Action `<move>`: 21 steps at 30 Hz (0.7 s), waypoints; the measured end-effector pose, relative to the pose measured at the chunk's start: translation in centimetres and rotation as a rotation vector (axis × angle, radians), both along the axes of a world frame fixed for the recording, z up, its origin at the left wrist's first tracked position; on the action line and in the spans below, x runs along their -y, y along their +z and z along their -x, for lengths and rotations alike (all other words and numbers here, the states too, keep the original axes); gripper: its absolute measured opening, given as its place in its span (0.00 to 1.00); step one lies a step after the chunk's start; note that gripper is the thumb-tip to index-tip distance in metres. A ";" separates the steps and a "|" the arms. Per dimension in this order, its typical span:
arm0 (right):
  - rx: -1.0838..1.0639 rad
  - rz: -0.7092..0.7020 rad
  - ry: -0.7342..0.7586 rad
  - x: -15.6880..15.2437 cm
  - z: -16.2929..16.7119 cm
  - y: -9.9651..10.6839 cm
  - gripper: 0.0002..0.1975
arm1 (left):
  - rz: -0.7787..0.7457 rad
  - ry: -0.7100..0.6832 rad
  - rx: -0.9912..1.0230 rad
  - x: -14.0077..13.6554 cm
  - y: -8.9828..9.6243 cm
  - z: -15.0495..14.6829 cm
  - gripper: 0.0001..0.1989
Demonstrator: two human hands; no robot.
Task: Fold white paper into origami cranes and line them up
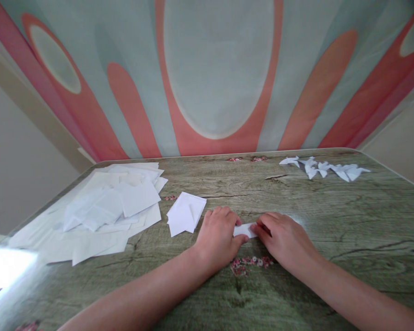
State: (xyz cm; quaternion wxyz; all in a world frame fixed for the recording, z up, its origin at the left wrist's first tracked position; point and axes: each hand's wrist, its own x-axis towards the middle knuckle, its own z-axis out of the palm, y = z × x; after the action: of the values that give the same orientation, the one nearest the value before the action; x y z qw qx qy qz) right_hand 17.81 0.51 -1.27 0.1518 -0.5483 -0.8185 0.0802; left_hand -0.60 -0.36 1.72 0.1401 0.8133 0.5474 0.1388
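Observation:
A small strip of folded white paper [244, 230] lies low over the wood-patterned table between my two hands. My left hand [221, 236] grips its left end, the thumb in front and the fingers curled behind. The right end is pinched between the thumb and fingers of my right hand [284, 236]. Part of the strip is hidden under the fingers, so its full shape cannot be made out. Just left of my left hand sits a little stack of square white papers [184, 214].
A large loose heap of white paper sheets [138, 197] covers the table's left side. Several folded white paper pieces [322, 168] stand in a row at the back right. The table [348, 220] meets a patterned red and grey-green backdrop [217, 69] at its far edge.

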 end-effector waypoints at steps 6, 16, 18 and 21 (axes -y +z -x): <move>-0.017 0.006 0.010 0.0 0.0 0.0 0.12 | 0.001 0.005 0.020 0.0 -0.4 0.1 0.12; -0.154 -0.003 0.074 0.1 -0.5 -0.7 0.10 | 0.009 0.015 0.093 -0.3 -0.8 0.2 0.14; -0.221 0.014 0.093 0.0 -0.7 -0.7 0.09 | 0.018 0.021 0.107 -0.5 -0.8 0.2 0.14; -0.361 0.055 0.136 0.0 -0.9 -0.7 0.07 | 0.050 0.034 0.162 -0.7 -0.7 0.3 0.10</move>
State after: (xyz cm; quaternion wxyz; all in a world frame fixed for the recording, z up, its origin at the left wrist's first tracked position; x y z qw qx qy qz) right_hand 18.72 0.55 -1.94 0.2753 -0.4723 -0.8107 0.2096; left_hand -0.91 0.38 1.02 0.2018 0.7862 0.5513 0.1930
